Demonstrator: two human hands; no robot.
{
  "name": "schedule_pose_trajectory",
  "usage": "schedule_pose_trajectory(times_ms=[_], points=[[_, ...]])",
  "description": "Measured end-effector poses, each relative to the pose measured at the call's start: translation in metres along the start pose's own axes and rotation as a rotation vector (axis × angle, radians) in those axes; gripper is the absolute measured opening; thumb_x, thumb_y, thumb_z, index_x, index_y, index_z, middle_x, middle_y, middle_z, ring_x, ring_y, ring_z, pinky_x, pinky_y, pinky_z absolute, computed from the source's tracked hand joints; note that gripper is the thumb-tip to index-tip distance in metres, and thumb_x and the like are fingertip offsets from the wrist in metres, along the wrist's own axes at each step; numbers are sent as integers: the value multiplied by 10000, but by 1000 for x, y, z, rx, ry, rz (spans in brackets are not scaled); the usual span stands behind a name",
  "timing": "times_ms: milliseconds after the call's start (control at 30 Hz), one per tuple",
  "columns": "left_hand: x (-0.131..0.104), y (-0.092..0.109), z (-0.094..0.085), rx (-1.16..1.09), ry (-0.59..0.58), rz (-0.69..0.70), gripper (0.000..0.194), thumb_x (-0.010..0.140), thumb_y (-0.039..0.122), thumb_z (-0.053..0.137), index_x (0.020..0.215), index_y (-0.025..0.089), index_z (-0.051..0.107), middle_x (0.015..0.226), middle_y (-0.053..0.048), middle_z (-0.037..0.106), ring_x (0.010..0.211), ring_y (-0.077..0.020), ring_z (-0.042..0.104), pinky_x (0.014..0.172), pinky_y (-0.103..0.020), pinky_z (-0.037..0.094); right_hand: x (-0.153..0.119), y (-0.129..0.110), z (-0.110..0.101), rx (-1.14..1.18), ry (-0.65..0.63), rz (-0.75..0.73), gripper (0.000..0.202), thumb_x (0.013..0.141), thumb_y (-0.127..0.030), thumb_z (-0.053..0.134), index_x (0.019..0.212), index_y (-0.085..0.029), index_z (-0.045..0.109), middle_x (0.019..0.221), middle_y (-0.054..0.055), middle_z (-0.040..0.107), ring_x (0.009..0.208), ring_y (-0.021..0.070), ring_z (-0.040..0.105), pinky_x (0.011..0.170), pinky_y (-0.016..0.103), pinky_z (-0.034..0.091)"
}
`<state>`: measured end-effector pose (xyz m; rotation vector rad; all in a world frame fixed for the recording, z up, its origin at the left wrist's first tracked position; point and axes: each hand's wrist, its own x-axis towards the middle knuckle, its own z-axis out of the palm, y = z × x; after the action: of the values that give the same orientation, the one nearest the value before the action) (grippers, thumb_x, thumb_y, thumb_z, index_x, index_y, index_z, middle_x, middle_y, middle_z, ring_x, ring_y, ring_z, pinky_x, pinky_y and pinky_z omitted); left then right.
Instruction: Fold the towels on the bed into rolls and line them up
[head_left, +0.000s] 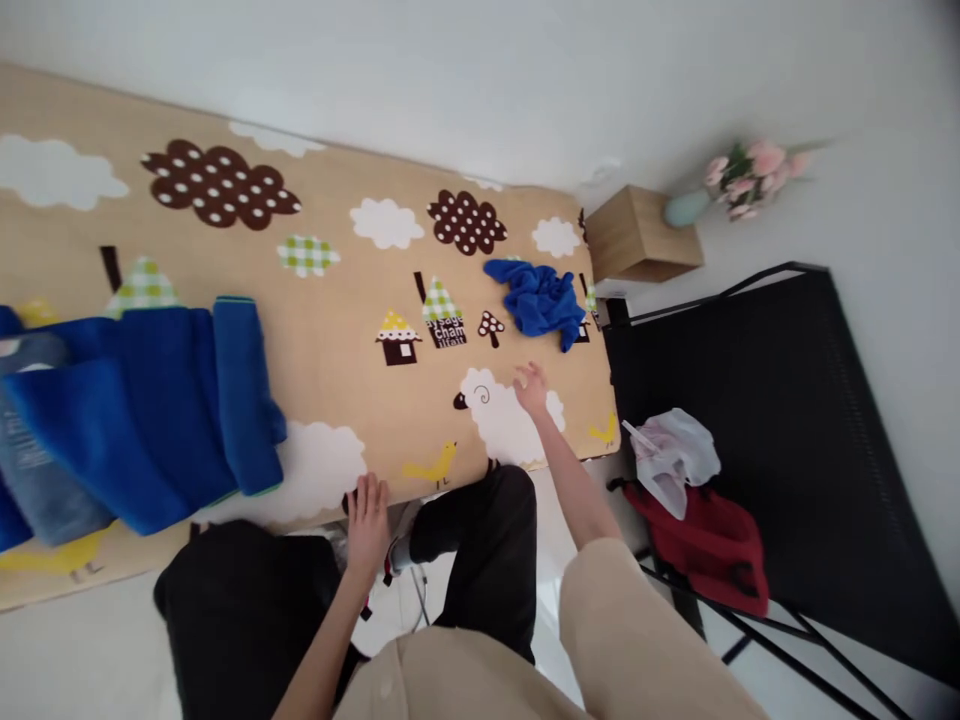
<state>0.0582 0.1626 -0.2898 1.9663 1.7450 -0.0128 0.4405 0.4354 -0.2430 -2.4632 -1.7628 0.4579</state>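
Note:
My left hand lies with its fingers stretched over the front edge of a beige patterned sheet, holding nothing. Over the sheep print is my right hand, its fingers loosely apart and nothing in them. A crumpled blue cloth lies just beyond that hand, apart from it. On the left of the sheet rests a pile of folded blue towels. Partly under them sits a grey-blue cloth with faint lettering.
A wooden box carries a vase of pink flowers. To the right stand a large black panel, a white plastic bag and a red bag. A black bag-like thing is at the lower left.

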Motion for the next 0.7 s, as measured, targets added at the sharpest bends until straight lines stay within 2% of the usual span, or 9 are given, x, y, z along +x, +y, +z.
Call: schedule_pose_trajectory(times_ms=[100, 200, 300, 400, 467, 533, 600, 700], points=[[8, 2, 3, 71, -25, -8, 646, 876, 42, 426, 1508, 46, 557, 1648, -241, 366, 1590, -399, 242, 1285, -625, 258, 62, 5, -5, -64, -25, 94, 552, 951, -214, 530, 1501, -178, 553, 1669, 194, 337, 1553, 298, 343, 1238, 528, 344], [15, -3, -1, 98, -65, 15, 678, 833, 37, 459, 1497, 91, 587, 1630, -229, 409, 1577, -394, 293, 1267, -620, 307, 100, -11, 6, -46, -42, 167, 614, 941, -213, 546, 1553, -223, 496, 1715, 168, 231, 1545, 345, 330, 1205, 549, 376], [18, -4, -4, 136, -83, 9, 680, 820, 48, 484, 1486, 108, 603, 1621, -214, 441, 1563, -392, 334, 1259, -600, 334, 119, -32, 15, 32, 22, 250, 601, 931, -173, 523, 1529, -129, 506, 1671, 225, 289, 1510, 369, 374, 1193, 519, 390], [20, 1, -5, 181, -107, -13, 664, 826, 58, 480, 1476, 92, 609, 1607, -223, 463, 1545, -401, 368, 1239, -590, 352, 116, -46, 10, 96, 121, 289, 547, 988, -191, 393, 1503, -32, 489, 1589, 275, 396, 1505, 342, 385, 1222, 481, 353], [22, 4, -8, 219, -124, -10, 652, 834, 61, 474, 1472, 78, 609, 1592, -236, 477, 1525, -408, 399, 1217, -593, 366, 96, -51, 1, 146, 198, 284, 519, 1027, -224, 280, 1441, -35, 530, 1511, 274, 485, 1479, 314, 416, 1228, 459, 341], [26, 6, -12, 240, -132, -7, 636, 844, 67, 475, 1465, 74, 611, 1576, -245, 492, 1506, -411, 422, 1187, -599, 388, 58, -54, -9, 254, 273, 265, 480, 1034, -267, 257, 1315, -77, 596, 1395, 259, 580, 1392, 309, 499, 1205, 449, 371], [30, 6, -20, 231, -146, -17, 613, 857, 76, 478, 1454, 76, 616, 1563, -248, 505, 1494, -406, 436, 1157, -590, 418, 3, -56, -15, 376, 304, 226, 387, 1018, -325, 319, 1172, -144, 625, 1254, 227, 653, 1245, 318, 597, 1141, 454, 444], [32, 6, -43, 151, -205, -26, 552, 880, 103, 492, 1411, 76, 639, 1551, -240, 522, 1485, -371, 460, 1148, -518, 446, -101, -57, -11, 453, 235, 142, 171, 939, -361, 463, 962, -269, 606, 952, 114, 701, 963, 304, 692, 953, 460, 574]])
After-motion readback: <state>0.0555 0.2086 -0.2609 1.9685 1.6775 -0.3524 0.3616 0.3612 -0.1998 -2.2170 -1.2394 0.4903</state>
